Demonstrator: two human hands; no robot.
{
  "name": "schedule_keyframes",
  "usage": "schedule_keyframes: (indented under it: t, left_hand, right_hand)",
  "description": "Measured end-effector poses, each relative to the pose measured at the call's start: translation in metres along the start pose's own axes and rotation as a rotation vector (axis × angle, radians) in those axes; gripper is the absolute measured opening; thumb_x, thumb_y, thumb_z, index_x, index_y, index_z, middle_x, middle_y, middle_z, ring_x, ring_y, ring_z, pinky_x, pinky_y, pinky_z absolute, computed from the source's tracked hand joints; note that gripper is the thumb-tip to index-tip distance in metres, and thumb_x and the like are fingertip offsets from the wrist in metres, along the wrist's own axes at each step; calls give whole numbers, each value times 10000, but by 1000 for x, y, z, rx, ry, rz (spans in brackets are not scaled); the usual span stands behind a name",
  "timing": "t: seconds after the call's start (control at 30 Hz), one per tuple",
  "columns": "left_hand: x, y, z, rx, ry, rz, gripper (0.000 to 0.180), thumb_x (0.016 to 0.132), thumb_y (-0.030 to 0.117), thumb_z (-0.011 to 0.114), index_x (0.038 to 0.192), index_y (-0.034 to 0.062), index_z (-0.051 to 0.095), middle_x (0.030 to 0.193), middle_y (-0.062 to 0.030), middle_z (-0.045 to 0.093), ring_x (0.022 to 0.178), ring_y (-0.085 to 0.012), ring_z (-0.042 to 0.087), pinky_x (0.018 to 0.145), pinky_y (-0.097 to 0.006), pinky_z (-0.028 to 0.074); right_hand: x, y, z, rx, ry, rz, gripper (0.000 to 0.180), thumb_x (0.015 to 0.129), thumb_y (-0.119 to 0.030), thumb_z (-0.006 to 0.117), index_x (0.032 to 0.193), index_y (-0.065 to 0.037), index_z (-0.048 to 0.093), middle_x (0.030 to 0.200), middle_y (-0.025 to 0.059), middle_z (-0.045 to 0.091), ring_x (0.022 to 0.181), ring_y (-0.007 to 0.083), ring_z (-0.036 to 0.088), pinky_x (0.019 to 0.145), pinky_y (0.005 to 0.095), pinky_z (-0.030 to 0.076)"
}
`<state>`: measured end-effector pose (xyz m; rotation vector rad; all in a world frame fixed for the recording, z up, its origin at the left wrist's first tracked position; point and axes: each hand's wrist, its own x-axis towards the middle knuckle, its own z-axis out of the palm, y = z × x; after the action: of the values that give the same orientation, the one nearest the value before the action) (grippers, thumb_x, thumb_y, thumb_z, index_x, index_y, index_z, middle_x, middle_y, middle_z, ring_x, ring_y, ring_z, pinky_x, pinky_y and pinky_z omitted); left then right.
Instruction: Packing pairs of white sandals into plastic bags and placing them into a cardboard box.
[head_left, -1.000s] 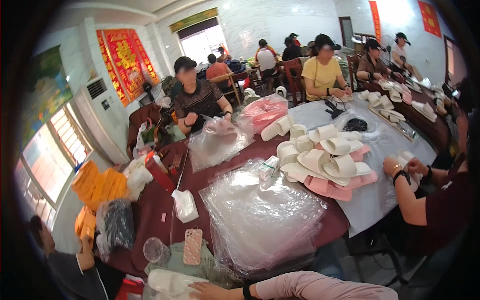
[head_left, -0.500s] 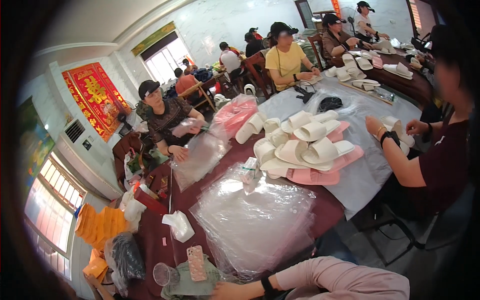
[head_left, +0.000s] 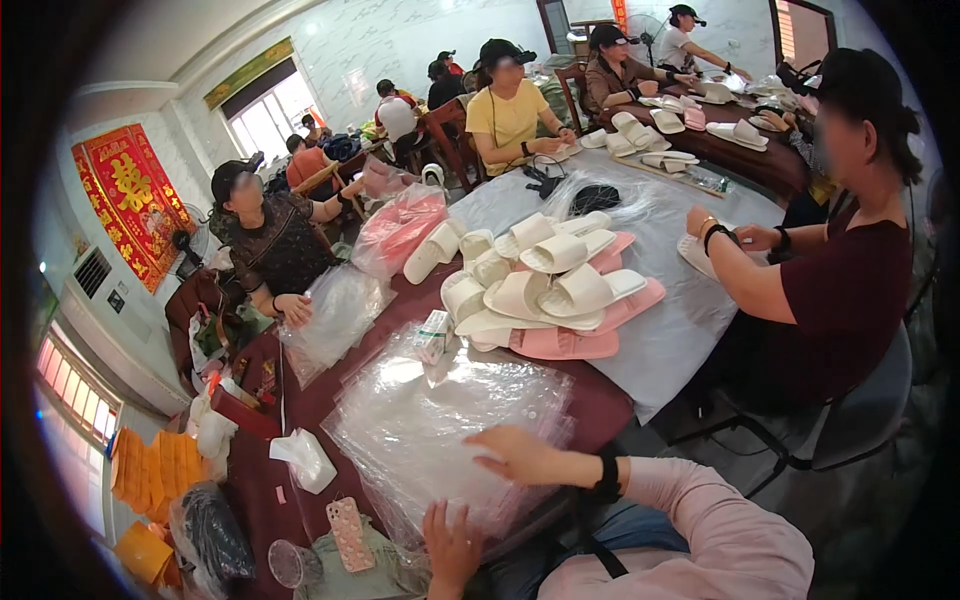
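Note:
My right hand (head_left: 518, 455) reaches in from the right over a stack of clear plastic bags (head_left: 420, 400) on the dark red tablecloth. Its fingers are stretched out and I see nothing held in them; whether they touch the top bag I cannot tell. At the near edge of the stack, my left hand (head_left: 452, 545) is raised with its fingers apart, holding nothing visible. A small white-and-green box (head_left: 433, 337) rests on the far part of the bags. Beyond it lies a pile of white and pink slippers (head_left: 540, 290).
To the left are a phone in a pink case (head_left: 349, 533), a clear plastic cup (head_left: 294, 563), a white tissue pack (head_left: 304, 460) and orange bags (head_left: 155, 472). A co-worker at right handles a white slipper (head_left: 697, 255); another at left has a hand on clear bags (head_left: 335, 312).
My right hand has risen from the lower edge to above the bags. My left hand now shows beside the stack. The whole view has shifted, with things appearing further left.

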<state>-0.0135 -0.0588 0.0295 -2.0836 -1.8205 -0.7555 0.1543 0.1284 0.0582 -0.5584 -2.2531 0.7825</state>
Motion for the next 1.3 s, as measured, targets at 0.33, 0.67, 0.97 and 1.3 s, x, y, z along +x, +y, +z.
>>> schedule_keyframes:
  t: [0.33,0.67,0.97,1.3]
  left_hand:
    - [40,19,65,-39,-113,-119,472,822,264,628,1242,65,540,1335,-252,417,1267,-450,334,1028,-563,290]
    - [25,15,82,14,-108,-174,458,813,320,611,1220,113,576,1290,-212,487,1213,-422,414,1028,-564,296]
    - [32,16,72,-7,-147,-214,429,813,295,616,1194,100,591,1302,-208,477,1225,-418,406,1039,-563,279]
    - [36,21,71,-21,-126,-210,398,830,253,611,1189,83,584,1292,-217,488,1237,-413,395,1048,-553,268]
  right_hand:
    - [31,113,-130,-551,685,147,328,851,-219,624,1122,-35,599,1133,202,578,1000,392,553,856,463,441]
    - [55,205,-184,-270,704,727,425,863,-300,622,1164,-8,554,1131,224,613,1027,391,583,890,455,447]
    - [50,140,-175,125,886,533,373,826,-111,678,1148,-5,522,811,104,655,712,132,623,612,261,481]
    - [10,120,-158,283,698,622,511,813,-124,693,1257,-19,462,721,89,637,628,150,602,567,292,466]
